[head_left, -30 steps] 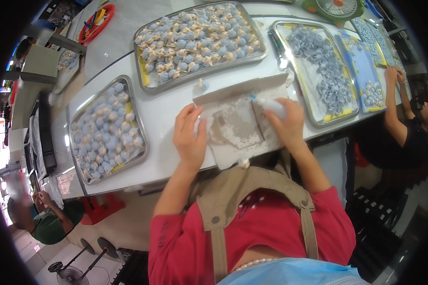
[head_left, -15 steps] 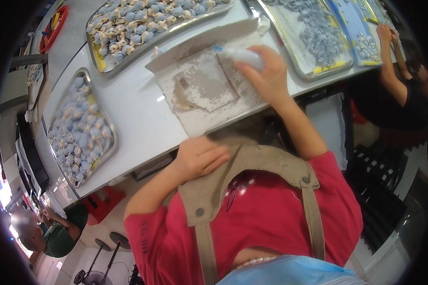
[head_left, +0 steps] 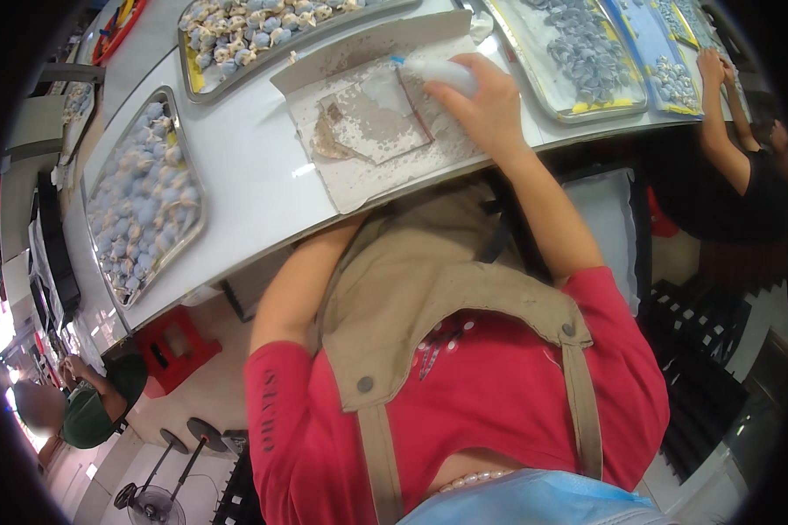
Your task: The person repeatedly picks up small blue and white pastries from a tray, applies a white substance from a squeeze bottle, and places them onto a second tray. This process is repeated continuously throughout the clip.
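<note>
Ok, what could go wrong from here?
The squeeze bottle in the right hand holds its blue nozzle over the stained cardboard, so a stray squeeze could drip there. The cardboard's near corner reaches the edge of the white table, so the apron might snag it. The left forearm runs out of sight there; its hidden hand might bump something.

The cardboard is showing grey-blotched off-white; over it, a bottle is showing white, its tip blue; left of the cardboard, pieces are mixing blue-grey and cream.
</note>
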The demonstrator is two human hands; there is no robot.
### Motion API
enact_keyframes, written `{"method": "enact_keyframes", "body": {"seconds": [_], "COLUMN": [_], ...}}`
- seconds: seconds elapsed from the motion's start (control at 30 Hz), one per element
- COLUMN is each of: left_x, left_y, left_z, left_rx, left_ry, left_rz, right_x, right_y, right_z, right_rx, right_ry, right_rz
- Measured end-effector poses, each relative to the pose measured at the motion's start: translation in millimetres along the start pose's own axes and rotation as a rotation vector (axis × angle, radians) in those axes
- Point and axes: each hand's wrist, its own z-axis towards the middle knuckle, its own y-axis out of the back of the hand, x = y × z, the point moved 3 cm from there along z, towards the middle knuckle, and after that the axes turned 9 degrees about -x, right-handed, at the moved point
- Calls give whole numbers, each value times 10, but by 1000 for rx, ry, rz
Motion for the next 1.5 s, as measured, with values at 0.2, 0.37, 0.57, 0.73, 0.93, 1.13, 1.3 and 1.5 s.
{"method": "enact_keyframes", "body": {"seconds": [0.2, 0.37, 0.57, 0.73, 0.93, 1.13, 1.3, 1.5], "left_x": [-279, -760, -870, -705, -546, -282, -276, -362], "left_y": [186, 741, 1107, 1340, 1574, 1617, 1592, 1649], "left_z": [-520, -741, -882, -834, -649, -574, -518, -372], "left_rx": [-212, 264, 106, 57, -25, -199, -215, -175], "left_ry": [-160, -60, 37, 143, 347, 235, 301, 366], "left_rz": [42, -875, -1351, -1473, -1800, -1558, -1651, -1811], "right_x": [-52, -33, 32, 123, 187, 219, 205, 305], "right_y": [-16, 3, 29, 61, 139, 72, 45, 72], "right_z": [-21, -27, -11, -11, -21, -16, -18, 54], "right_rx": [-13, -15, -5, -41, -43, 66, 87, 75], "right_ry": [-3, -15, -24, -97, -332, -460, -483, -668], "right_rz": [22, 36, 23, 80, 282, 350, 349, 473]}}
